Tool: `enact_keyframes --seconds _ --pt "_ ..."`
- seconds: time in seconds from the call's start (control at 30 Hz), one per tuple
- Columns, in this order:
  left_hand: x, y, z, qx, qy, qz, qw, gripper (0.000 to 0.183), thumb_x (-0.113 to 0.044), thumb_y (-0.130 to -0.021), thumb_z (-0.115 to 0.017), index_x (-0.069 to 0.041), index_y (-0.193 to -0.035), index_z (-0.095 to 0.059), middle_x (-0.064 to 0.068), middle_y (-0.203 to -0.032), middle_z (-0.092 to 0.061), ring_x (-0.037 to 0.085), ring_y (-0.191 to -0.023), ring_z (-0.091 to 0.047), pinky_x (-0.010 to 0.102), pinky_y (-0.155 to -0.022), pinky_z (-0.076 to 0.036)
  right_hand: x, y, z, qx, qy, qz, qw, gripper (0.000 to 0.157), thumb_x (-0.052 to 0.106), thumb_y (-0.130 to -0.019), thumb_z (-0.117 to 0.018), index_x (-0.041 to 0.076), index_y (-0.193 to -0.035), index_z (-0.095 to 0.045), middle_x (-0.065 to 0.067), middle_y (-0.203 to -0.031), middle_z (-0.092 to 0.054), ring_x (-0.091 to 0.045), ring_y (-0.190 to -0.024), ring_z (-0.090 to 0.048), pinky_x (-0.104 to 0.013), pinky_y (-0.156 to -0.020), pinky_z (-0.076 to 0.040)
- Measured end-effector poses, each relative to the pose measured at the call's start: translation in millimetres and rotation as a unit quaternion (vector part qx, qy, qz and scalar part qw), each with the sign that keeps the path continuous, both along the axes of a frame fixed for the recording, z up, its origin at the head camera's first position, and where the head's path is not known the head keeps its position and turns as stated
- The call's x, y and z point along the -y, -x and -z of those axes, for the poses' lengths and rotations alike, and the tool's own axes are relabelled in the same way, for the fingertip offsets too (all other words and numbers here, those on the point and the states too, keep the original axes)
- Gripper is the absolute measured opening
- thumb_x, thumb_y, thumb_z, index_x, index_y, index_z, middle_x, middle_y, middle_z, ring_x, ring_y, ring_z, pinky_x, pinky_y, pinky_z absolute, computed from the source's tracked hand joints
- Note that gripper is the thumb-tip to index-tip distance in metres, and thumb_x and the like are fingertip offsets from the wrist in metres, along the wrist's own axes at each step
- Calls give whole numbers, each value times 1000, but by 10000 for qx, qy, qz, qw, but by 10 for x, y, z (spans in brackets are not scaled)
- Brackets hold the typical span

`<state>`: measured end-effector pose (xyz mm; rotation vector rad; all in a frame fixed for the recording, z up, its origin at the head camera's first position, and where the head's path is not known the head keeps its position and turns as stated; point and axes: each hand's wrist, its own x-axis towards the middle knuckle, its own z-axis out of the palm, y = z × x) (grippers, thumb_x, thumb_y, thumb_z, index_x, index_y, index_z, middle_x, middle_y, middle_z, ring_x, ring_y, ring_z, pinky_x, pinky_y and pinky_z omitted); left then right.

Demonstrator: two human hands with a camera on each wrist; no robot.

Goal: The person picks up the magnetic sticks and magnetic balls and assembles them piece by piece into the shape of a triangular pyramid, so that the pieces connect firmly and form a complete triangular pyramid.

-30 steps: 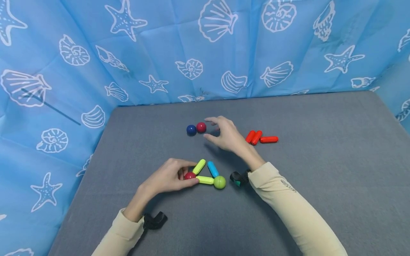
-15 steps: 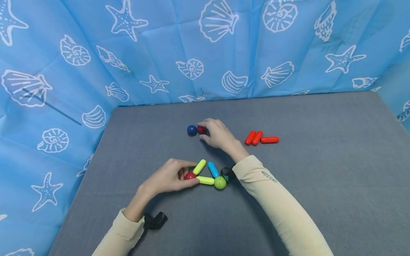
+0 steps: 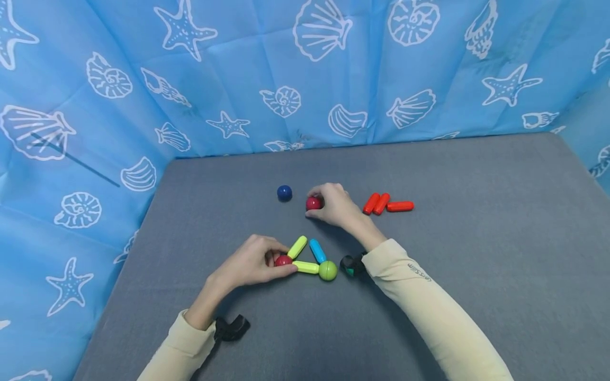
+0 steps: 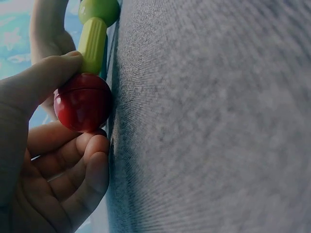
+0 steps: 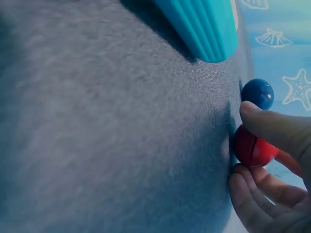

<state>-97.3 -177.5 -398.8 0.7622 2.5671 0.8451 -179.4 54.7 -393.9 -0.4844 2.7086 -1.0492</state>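
My left hand grips a red ball joined to two yellow-green rods. The thumb presses where the near rod meets the ball. That rod runs right to a green ball, from which a blue rod points up and left. The other yellow-green rod slants up and right from the red ball. Farther back, my right hand pinches a second red ball between thumb and fingers, close over the cloth in the right wrist view.
A dark blue ball sits left of the right hand. Several red rods lie to its right, two side by side and one crosswise. Grey cloth covers the table, and a blue shell-print curtain hangs behind it.
My right hand reached the second red ball, took hold of it and drew it right and nearer, away from the dark blue ball. My left hand stayed in place.
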Motion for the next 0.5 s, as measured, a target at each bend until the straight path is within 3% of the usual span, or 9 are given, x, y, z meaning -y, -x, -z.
enact_keyframes --seconds 0.17,0.5 --pt "-14 -4 2 -16 -53 -4 10000 33 -34 -87 -81 -10 -110 -78 -6 -77 -64 4 -62 -55 19 -55 -48 -94 -92 -48 219 45 -231 9995 44 20 -88 -82 3 -127 -70 -16 -122 -73 -28 -107 -66 -39 -86 -60" --pt "-36 -13 11 -143 -132 -124 9997 29 -34 -87 -82 -11 -104 -78 -5 -79 -66 3 -65 -56 19 -58 -51 -177 -256 -120 924 315 -722 9926 41 27 -92 -77 7 -126 -70 -9 -106 -76 -14 -77 -63 -24 -69 -52"
